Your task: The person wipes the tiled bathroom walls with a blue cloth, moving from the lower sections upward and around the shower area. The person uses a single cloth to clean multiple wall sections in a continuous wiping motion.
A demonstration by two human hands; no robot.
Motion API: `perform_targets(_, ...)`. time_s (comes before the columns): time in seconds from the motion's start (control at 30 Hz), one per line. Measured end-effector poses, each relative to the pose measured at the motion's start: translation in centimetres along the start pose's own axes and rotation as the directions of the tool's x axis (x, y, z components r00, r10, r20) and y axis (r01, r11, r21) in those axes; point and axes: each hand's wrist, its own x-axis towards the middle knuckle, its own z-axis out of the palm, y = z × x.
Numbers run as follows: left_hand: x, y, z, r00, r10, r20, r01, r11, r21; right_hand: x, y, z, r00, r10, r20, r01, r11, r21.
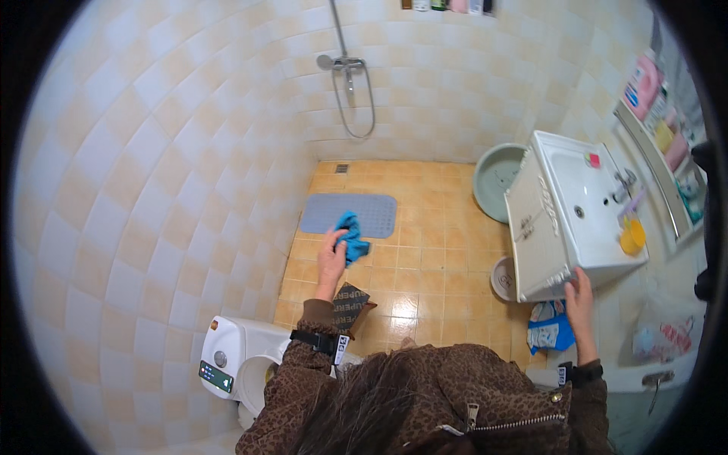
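Note:
My left hand (331,259) grips a crumpled blue cloth (351,240) above the tiled floor, over the near edge of a grey-blue bath mat (372,213). To the right, my right hand (579,293) is at the near front corner of the white washbasin cabinet (534,244), fingers apart and fingertips at the basin's rim; whether they touch it is unclear. A yellow cup (632,238) and a pink-and-green sponge (592,160) lie on the basin (574,187). Under my left forearm is a dark box or bag with lettering (351,304).
A white toilet (256,335) with a phone (216,376) on its tank stands at lower left. A green-grey tub (492,182), a small round basin (503,278) and a blue-and-white package (549,330) sit around the cabinet. A shower mixer (348,63) hangs on the far wall.

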Motion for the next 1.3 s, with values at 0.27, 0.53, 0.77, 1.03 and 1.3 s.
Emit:
perform_targets(0.27, 7.2, 3.5, -8.2, 0.862, 0.441, -0.250, -0.194, 0.742, 0.642, 9.2, -3.9, 6.9, 0.979, -0.167, 0.120, 0.174, 0.983, -0.053)
perform_targets(0.53, 13.7, -0.1, -15.6, 0.765, 0.154, -0.625, 0.100, 0.931, 0.351, 22.2, -8.4, 16.9, 0.909, -0.313, 0.275, 0.252, 0.939, 0.235)
perform_targets(0.77, 18.9, 0.9, -21.7, 0.570, 0.154, -0.807, 0.060, 0.972, 0.228, 35.6, -12.8, 26.4, 0.838, -0.430, 0.336, 0.316, 0.884, 0.343)
perform_targets(1.03, 22.4, 2.0, -24.7, 0.294, 0.252, -0.922, 0.126, 0.946, 0.299, 48.7, -19.2, 35.5, 0.766, -0.548, 0.336, 0.378, 0.807, 0.454)
perform_targets(1.3, 25.1, 3.0, -31.1, 0.102, 0.504, -0.858, 0.330, 0.796, 0.507, 51.4, -28.0, 43.7, 0.633, -0.672, 0.383, 0.459, 0.725, 0.513)
